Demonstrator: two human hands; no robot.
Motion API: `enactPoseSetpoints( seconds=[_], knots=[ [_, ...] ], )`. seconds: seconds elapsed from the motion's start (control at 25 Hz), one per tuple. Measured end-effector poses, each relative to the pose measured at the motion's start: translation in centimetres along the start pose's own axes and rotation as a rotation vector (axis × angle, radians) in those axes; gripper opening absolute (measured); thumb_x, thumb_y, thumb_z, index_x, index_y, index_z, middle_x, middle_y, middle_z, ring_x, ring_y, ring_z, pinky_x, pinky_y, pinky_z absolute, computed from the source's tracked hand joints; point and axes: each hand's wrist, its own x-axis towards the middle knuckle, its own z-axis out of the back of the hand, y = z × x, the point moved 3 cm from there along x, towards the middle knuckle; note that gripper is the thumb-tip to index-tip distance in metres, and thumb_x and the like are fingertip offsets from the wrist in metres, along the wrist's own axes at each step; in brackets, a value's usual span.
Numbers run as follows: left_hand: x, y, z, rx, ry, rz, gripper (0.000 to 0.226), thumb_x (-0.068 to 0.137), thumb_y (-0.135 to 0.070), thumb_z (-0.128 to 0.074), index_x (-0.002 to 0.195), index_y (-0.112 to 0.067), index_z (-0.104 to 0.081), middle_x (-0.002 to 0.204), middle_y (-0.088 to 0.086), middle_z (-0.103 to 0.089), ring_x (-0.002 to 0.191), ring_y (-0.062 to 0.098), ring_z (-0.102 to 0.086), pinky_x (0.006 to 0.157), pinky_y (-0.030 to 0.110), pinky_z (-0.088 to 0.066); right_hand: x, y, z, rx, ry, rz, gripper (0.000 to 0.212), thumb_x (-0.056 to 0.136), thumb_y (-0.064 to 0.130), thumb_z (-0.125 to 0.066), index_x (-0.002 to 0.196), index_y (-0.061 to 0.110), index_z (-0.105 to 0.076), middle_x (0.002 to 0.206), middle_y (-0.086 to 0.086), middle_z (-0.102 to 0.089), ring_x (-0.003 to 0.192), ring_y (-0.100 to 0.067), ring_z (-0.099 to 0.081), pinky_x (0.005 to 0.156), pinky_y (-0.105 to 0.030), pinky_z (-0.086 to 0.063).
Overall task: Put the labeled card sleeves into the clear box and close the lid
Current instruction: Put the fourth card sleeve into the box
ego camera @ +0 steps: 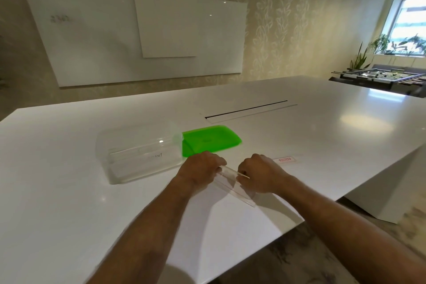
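Now a clear card sleeve (232,185) is pinched at its top edge by the left hand (199,169) and right hand (261,174), just above the desk (322,145), beside the clear box (138,155). It looks thin, light, maybe slippery; edges should be held.

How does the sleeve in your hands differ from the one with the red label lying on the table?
The held sleeve is gripped at its far end by both the left hand and right hand; the red-labeled sleeve lies untouched beyond the right hand. The held sleeve is tilted, the red-labeled sleeve flat. No label shows on the held one. Both are outside the clear box.
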Motion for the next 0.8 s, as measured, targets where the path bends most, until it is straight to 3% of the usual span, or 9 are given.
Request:
enactPoseSetpoints(
  seconds=[0.4,0.52,0.64,0.72,0.8],
  knots=[
    [-0.3,0.1,1.2,0.233,-0.042,-0.039,0.014,0.092,-0.014,-0.053,0.096,-0.020,-0.065,0.100,0.000,-0.069,0.094,0.025,-0.064,0.063,0.034,-0.049,0.5,0.3,0.3,-0.135,-0.079,0.025,0.030,0.091,0.038,-0.043,0.078,0.018,-0.061,0.080,-0.005,-0.067,0.078,-0.032,-0.063,0.066,-0.033,-0.043],
    [-1.1,0.3,2.2,0.285,-0.163,-0.095,0.018,0.082,-0.003,-0.062,0.090,-0.017,-0.069,0.091,0.001,-0.071,0.082,0.026,-0.066,0.052,0.032,-0.049,0.4,0.2,1.0,-0.129,-0.176,0.058,0.037,0.091,0.051,-0.043,0.093,0.023,-0.068,0.088,0.001,-0.071,0.085,-0.025,-0.066,0.071,-0.033,-0.049],
    [-1.9,0.7,3.1,0.292,-0.295,-0.168,0.019,0.069,-0.002,-0.079,0.083,-0.013,-0.072,0.079,0.002,-0.071,0.066,0.024,-0.066,0.041,0.029,-0.046,0.2,0.0,1.8,0.132,-0.387,0.087,0.050,0.089,0.064,-0.044,0.094,0.026,-0.075,0.086,0.007,-0.076,0.079,-0.013,-0.070,0.070,-0.033,-0.055],
    [-2.4,1.2,3.7,0.261,-0.376,-0.181,0.018,0.068,-0.003,-0.083,0.079,-0.012,-0.071,0.078,0.003,-0.072,0.061,0.024,-0.066,0.037,0.028,-0.046,0.7,-1.0,2.0,0.449,-0.472,0.087,0.049,0.094,0.056,-0.043,0.084,0.019,-0.074,0.073,0.001,-0.073,0.067,-0.016,-0.067,0.063,-0.036,-0.055],
    [-2.8,1.8,4.0,0.209,-0.464,-0.161,0.016,0.070,-0.003,-0.082,0.075,-0.012,-0.069,0.079,0.002,-0.072,0.055,0.024,-0.064,0.035,0.027,-0.044,1.8,-2.2,1.8,0.766,-0.442,0.027,0.030,0.097,0.036,-0.054,0.096,0.014,-0.074,0.082,-0.004,-0.075,0.074,-0.019,-0.070,0.069,-0.043,-0.058]
  ],
)
